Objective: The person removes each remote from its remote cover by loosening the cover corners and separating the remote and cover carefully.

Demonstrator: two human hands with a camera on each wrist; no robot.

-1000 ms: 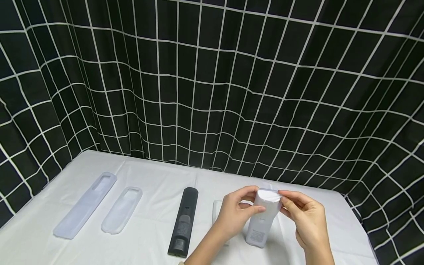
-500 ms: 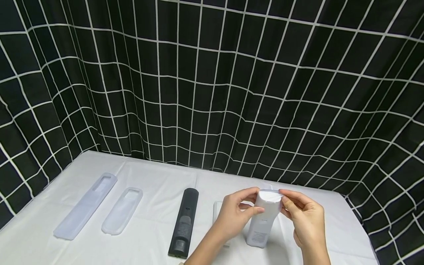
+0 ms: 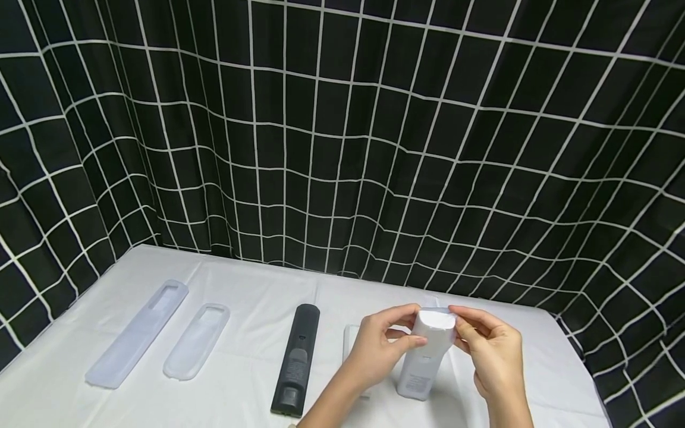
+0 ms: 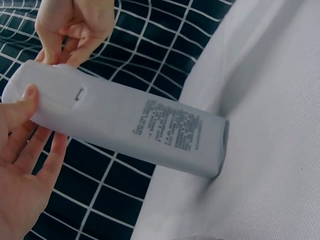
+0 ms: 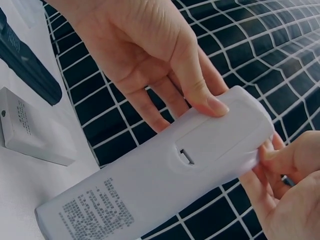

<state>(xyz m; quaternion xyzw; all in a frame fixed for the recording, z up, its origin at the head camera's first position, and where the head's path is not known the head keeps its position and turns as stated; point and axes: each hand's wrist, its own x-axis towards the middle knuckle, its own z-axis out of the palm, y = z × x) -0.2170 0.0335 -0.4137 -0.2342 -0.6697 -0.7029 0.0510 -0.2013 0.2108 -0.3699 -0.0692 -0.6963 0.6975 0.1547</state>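
Note:
A white remote control (image 3: 425, 362) in a thin translucent cover (image 5: 247, 162) stands tilted, its lower end on the white cloth and its back facing me. Printed text and a battery-door notch show on that back. My left hand (image 3: 374, 342) grips the remote near the top, thumb on the back, fingers behind. At the upper right corner my right hand (image 3: 495, 351) pinches the cover's edge between thumb and fingers. The remote's front is hidden. A black remote control (image 3: 297, 359) lies face down to the left of my left hand.
Two translucent remote covers, a long one (image 3: 136, 336) and a shorter one (image 3: 197, 342), lie at the left of the table (image 3: 241, 309). A white box-shaped thing (image 5: 37, 127) lies partly behind my left forearm. A black grid-patterned curtain (image 3: 332, 137) hangs behind the table.
Both hands keep almost the same place on the remote and its cover. The remote's white top end looks slightly smoother and less wrinkled now. The things on the table have not moved.

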